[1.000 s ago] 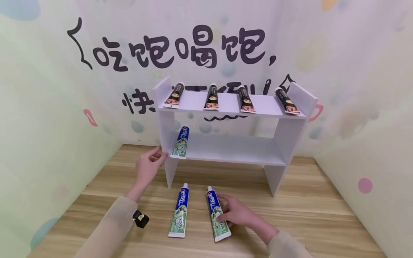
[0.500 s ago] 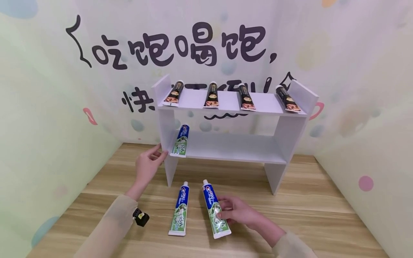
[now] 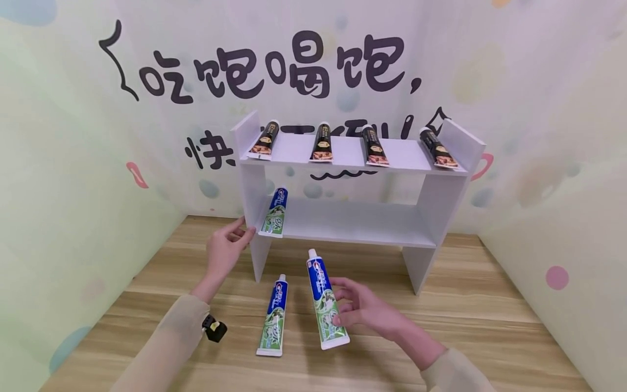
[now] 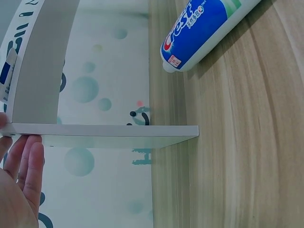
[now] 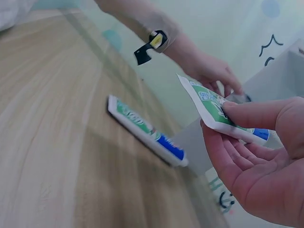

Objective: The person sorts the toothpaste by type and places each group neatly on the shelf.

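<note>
My right hand (image 3: 364, 311) pinches a blue and green toothpaste tube (image 3: 320, 294) between thumb and fingers. The tube is raised over the table, cap pointing toward the shelf; in the right wrist view the thumb lies on the printed face of the held tube (image 5: 206, 102). With thumb and fingers on opposite faces, my left hand (image 3: 226, 251) grips the left side panel of the white two-tier shelf (image 3: 352, 222). A matching toothpaste tube (image 3: 273, 318) lies on the table between my hands. Another toothpaste tube (image 3: 275, 212) rests at the left end of the lower tier.
Several black toothpaste tubes (image 3: 324, 142) are spread along the upper tier. The shelf stands on a wood-grain table (image 3: 441, 326), with a printed wall (image 3: 196, 32) behind and pale walls at both sides. A small black device (image 3: 214, 329) sits on the left wrist.
My right hand has lifted its toothpaste tube off the table and moved it slightly forward, toward the shelf. The left hand stays on the side panel.
</note>
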Demonstrator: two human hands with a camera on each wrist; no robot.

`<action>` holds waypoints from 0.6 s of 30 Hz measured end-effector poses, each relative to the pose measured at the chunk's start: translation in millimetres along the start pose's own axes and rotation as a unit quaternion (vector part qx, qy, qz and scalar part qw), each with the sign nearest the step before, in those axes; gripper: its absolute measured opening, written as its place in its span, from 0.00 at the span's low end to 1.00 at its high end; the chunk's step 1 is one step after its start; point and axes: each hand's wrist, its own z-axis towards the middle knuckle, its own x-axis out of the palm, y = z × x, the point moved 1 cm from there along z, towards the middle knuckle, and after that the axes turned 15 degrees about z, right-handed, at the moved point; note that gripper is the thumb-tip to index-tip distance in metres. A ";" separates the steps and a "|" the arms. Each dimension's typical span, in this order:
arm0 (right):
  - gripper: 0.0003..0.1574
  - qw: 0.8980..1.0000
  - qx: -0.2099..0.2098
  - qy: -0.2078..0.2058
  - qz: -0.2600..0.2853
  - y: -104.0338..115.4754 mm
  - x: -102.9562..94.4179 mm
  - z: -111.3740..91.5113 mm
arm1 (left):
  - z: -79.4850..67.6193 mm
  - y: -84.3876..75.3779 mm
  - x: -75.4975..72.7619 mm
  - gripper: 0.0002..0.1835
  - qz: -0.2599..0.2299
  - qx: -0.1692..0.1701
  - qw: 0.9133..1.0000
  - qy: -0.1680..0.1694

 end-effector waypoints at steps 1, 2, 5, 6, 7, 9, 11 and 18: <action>0.54 1.000 -0.006 0.000 -0.010 5.0 0.2 -0.1 | -0.1 -0.2 -0.2 0.25 0.000 0.001 1.000 0.000; 0.54 1.000 -0.013 -0.002 -0.019 10.2 0.2 -0.2 | -0.2 -0.2 -0.2 0.25 0.001 0.002 1.000 0.000; 0.55 0.999 -0.024 -0.012 -0.031 25.9 -2.5 0.4 | -0.1 -0.1 -0.4 0.25 0.001 0.004 1.000 0.002; 0.55 0.999 -0.026 -0.016 -0.033 31.3 -3.7 0.7 | -0.1 0.0 -0.2 0.25 -0.001 0.005 1.000 0.002; 0.55 0.999 -0.028 -0.021 -0.033 36.6 -5.0 1.3 | 0.0 0.2 -0.3 0.25 -0.002 0.005 1.000 0.002; 0.55 0.998 -0.030 -0.036 -0.030 46.0 -7.8 3.8 | 0.2 0.7 -0.2 0.25 -0.004 0.005 1.000 0.001; 0.56 0.998 -0.033 -0.053 -0.028 55.0 -10.1 6.5 | 0.4 1.2 -0.1 0.25 -0.006 0.006 1.000 -0.001; 0.54 0.993 -0.045 -0.102 -0.033 80.9 -14.5 17.0 | 1.1 0.4 -0.7 0.24 0.001 0.007 1.000 -0.002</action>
